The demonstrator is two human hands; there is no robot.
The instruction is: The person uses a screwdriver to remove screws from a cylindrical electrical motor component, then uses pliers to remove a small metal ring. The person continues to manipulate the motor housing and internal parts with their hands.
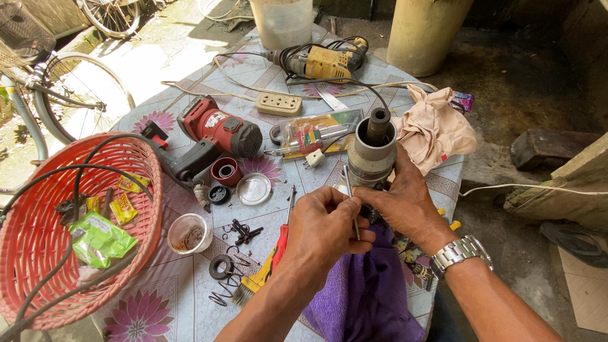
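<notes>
Cloth: purple cloth (364, 291) nearest, draped at table (190, 297) edge under both hands
Left hand: left hand (323, 231) pinched shut on thin metal tool (351, 209), tip angled up toward base of motor part
Right hand: right hand (405, 202) wrapped round lower end of grey motor part (372, 152), steadying it upright; wristwatch (459, 253) on that wrist
Motor part: held just above cloth, dark shaft sticking out top; looks stripped from its housing
Progress: judging by loose bits, teardown well along; reassembly not begun; small fiddly work at base in hand
Loose parts: screws (244, 231), springs (221, 294), black ring (220, 267), brush (253, 282) and red-handled screwdriver (280, 244) left of hands; small cup (190, 233) beside
Mid table: red tool body (218, 130), round caps (253, 189) near it; packaged tool set (310, 134); beige rag (434, 126) right
Left: red basket (38, 253) with cables, wrappers
Far: socket strip (278, 104), yellow power tool (323, 62), bicycle wheel (76, 95)
</notes>
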